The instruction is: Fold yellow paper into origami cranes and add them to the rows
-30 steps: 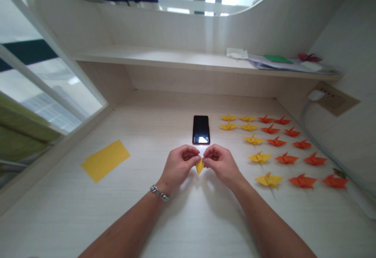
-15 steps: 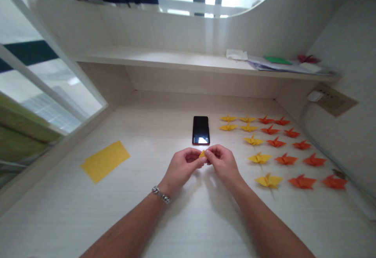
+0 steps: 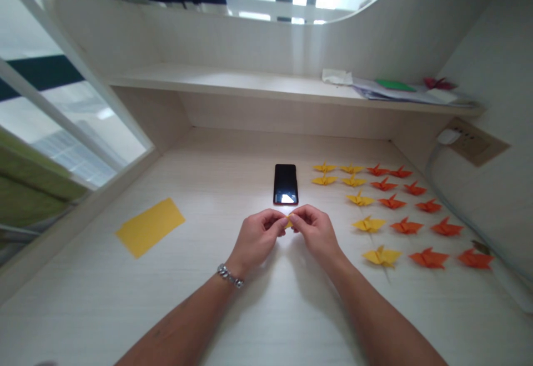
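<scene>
My left hand (image 3: 257, 236) and my right hand (image 3: 315, 230) meet over the middle of the pale wooden desk (image 3: 258, 310), fingers pinched together on a small folded yellow paper piece (image 3: 288, 221). Only a sliver of the paper shows between the fingertips; the rest is hidden by my fingers. A metal bracelet (image 3: 230, 275) circles my left wrist. A black phone (image 3: 285, 183) lies flat just beyond my hands.
Rows of finished yellow paper cranes (image 3: 367, 224) and orange paper cranes (image 3: 405, 225) cover the desk's right side. A flat yellow sheet (image 3: 150, 226) lies at the left. A shelf (image 3: 233, 84) above carries papers (image 3: 395, 90). A wall socket (image 3: 469, 143) sits at right.
The yellow piece hung down between my fingers a second ago; now it is drawn up and almost enclosed by my fingertips. My hands have closed in slightly and shifted a little away from me.
</scene>
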A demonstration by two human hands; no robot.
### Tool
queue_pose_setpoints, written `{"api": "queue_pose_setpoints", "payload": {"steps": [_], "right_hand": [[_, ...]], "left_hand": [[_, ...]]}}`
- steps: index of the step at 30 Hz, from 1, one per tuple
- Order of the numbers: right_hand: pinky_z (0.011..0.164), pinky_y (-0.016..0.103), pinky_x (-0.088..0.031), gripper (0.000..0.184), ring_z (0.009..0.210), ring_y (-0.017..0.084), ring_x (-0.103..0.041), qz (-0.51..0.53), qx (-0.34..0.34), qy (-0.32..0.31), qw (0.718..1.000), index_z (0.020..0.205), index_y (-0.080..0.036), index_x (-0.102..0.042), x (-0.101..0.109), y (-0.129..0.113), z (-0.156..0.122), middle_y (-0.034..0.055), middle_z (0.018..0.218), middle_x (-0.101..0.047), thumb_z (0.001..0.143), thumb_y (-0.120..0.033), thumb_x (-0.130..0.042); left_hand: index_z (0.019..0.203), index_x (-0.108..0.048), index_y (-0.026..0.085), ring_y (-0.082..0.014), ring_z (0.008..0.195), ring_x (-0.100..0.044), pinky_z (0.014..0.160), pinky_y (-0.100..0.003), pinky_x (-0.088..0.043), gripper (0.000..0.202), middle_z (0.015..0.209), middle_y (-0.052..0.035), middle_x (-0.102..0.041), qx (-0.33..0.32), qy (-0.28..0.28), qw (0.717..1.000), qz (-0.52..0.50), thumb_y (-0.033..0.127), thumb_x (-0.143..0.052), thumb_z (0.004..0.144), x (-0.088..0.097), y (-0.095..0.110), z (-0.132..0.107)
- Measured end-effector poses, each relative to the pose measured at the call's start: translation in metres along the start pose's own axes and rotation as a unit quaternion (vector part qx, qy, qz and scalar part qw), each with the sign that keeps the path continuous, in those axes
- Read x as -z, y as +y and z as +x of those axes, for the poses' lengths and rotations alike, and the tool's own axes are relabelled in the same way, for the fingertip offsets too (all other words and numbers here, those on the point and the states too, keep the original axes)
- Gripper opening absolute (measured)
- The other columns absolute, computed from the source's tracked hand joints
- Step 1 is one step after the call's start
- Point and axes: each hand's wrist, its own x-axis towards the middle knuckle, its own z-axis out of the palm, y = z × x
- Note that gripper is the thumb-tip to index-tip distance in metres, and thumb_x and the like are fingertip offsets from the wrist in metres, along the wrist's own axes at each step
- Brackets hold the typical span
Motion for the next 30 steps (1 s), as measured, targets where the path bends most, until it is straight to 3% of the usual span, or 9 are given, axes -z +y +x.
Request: {"api": "queue_pose_setpoints", "payload": {"steps": [6,10,17,21,23,26,30], "right_hand": [[0.053,0.025,-0.045,0.017,0.056,0.013,-0.055,0.02,-0.027,-0.037,0.999,0.075,-0.016,-0.064,0.001,-0.001,0.001,0.0004,0.061,-0.061,0.076,-0.033,-0.066],[0.055,0.025,-0.046,0.017,0.057,0.013,-0.056,0.031,-0.014,-0.003,0.999,0.075,-0.017,-0.065,0.002,-0.004,0.001,0.0004,0.061,-0.062,0.076,-0.034,-0.067],[0.06,0.028,-0.049,0.027,0.064,0.016,-0.062,0.075,-0.083,-0.063,0.992,0.078,-0.016,-0.07,0.006,-0.008,0.0,0.0041,0.069,-0.068,0.069,-0.041,-0.073],[0.068,0.03,-0.049,0.023,0.069,0.017,-0.064,0.083,-0.073,-0.057,0.992,0.078,-0.017,-0.072,0.005,-0.008,-0.001,0.0051,0.075,-0.071,0.064,-0.035,-0.077],[0.073,0.032,-0.049,0.022,0.074,0.019,-0.065,0.102,-0.065,-0.05,0.991,0.08,-0.017,-0.073,0.005,-0.008,-0.001,0.0058,0.08,-0.073,0.064,-0.031,-0.078],[0.081,0.035,-0.049,0.022,0.083,0.022,-0.066,0.133,-0.051,-0.039,0.989,0.082,-0.018,-0.074,0.004,-0.01,-0.001,0.0072,0.087,-0.074,0.062,-0.027,-0.079],[0.089,0.039,-0.048,0.02,0.096,0.025,-0.065,0.15,-0.015,-0.035,0.988,0.081,-0.019,-0.075,0.004,-0.012,-0.001,0.0087,0.097,-0.073,0.063,-0.025,-0.079]], "left_hand": [[0.082,-0.069,0.018,-0.0137,0.06,-0.061,0.06,-0.024,-0.049,0.017,0.072,-0.0024,-0.069,-0.014,0.012,0.999,0.046,0.032,-0.059,0.083,0.005,0.002,-0.002],[0.09,-0.069,0.018,-0.0166,0.07,-0.065,0.067,-0.026,-0.052,0.018,0.081,-0.0046,-0.071,-0.026,0.014,1.0,0.005,0.032,-0.064,0.08,0.006,-0.001,0.0],[0.081,-0.07,0.017,-0.0183,0.077,-0.067,0.075,-0.029,-0.053,0.012,0.084,-0.0058,-0.072,-0.036,0.056,0.997,-0.032,0.026,-0.071,0.074,0.008,-0.007,0.005],[0.095,-0.063,0.018,-0.0192,0.08,-0.068,0.076,-0.033,-0.055,0.03,0.088,-0.0049,-0.071,-0.004,0.073,0.986,-0.15,0.022,-0.076,0.068,0.005,-0.007,0.006],[0.09,-0.062,0.017,-0.0199,0.082,-0.068,0.077,-0.033,-0.055,0.029,0.087,-0.0053,-0.071,0.009,0.073,0.981,-0.182,0.021,-0.077,0.067,0.003,-0.006,0.006],[0.082,-0.065,0.015,-0.0204,0.084,-0.068,0.08,-0.033,-0.054,0.018,0.089,-0.0079,-0.072,0.004,0.052,0.984,-0.169,0.023,-0.075,0.069,0.002,-0.004,0.005],[0.086,-0.07,0.014,-0.0223,0.092,-0.066,0.084,-0.034,-0.052,0.017,0.097,-0.0099,-0.072,-0.02,0.027,0.986,-0.162,0.022,-0.073,0.072,0.002,0.001,0.004]]}}
